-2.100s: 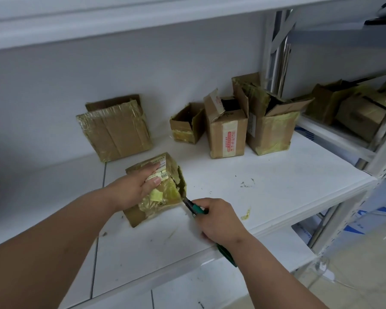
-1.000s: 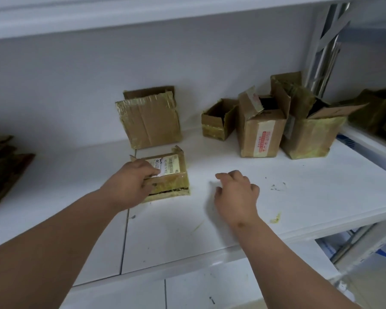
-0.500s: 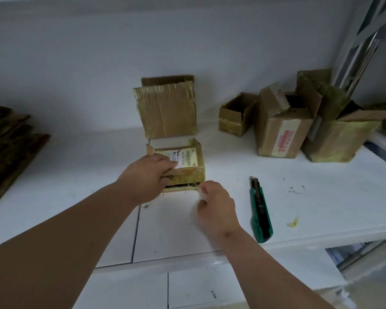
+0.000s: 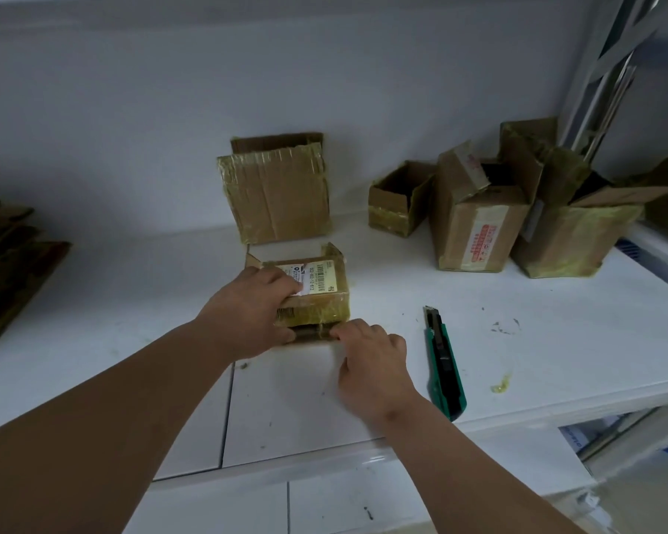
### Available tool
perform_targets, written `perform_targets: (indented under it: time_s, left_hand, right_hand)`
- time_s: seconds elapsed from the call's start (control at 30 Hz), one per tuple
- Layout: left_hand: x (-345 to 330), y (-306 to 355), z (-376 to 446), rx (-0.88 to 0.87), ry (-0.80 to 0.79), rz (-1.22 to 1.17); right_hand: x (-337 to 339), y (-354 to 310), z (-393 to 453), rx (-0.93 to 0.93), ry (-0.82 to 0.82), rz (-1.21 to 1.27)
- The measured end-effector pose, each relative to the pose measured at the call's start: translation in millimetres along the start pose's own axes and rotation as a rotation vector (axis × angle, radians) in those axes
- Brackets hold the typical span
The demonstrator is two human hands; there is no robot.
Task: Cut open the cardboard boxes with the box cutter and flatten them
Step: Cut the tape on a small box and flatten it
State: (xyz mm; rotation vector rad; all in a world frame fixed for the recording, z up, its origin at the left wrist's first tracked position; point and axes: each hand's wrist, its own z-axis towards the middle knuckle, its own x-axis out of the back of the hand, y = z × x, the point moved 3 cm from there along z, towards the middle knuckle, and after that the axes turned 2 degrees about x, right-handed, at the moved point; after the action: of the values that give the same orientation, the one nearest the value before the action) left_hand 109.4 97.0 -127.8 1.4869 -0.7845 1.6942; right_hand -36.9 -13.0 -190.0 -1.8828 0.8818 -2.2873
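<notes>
A small taped cardboard box (image 4: pixel 321 298) with a white barcode label lies on the white shelf (image 4: pixel 517 360). My left hand (image 4: pixel 247 310) grips its left side, fingers over the label and thumb at the front. My right hand (image 4: pixel 371 356) pinches the box's lower front edge with its fingertips. The green box cutter (image 4: pixel 442 364) lies on the shelf to the right of my right hand, blade end pointing away from me, held by neither hand.
A flattened taped box (image 4: pixel 276 198) leans on the back wall. Three opened boxes (image 4: pixel 475 221) stand at the back right. Dark flattened cardboard (image 4: pixel 4 260) is stacked at the far left. A yellow tape scrap (image 4: pixel 501 387) lies near the shelf's front edge.
My right hand has put the cutter down on the shelf and come over to the box's front edge. The box has been laid flat with its label up, my left hand still on it.
</notes>
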Motion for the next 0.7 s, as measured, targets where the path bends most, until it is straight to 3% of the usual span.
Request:
perform_targets:
  time_s: [0.2, 0.43, 0.7]
  left_hand:
    - [1, -1, -5, -0.032, 0.037, 0.122]
    - [13, -7, -2, -0.074, -0.034, 0.044]
    - [20, -13, 0, -0.088, -0.054, 0.026]
  right_hand:
    - [-2, 5, 1, 0.009, -0.05, -0.009]
    - [14, 16, 7, -0.253, 0.186, 0.393]
    - [14, 10, 22, -0.24, 0.201, 0.504]
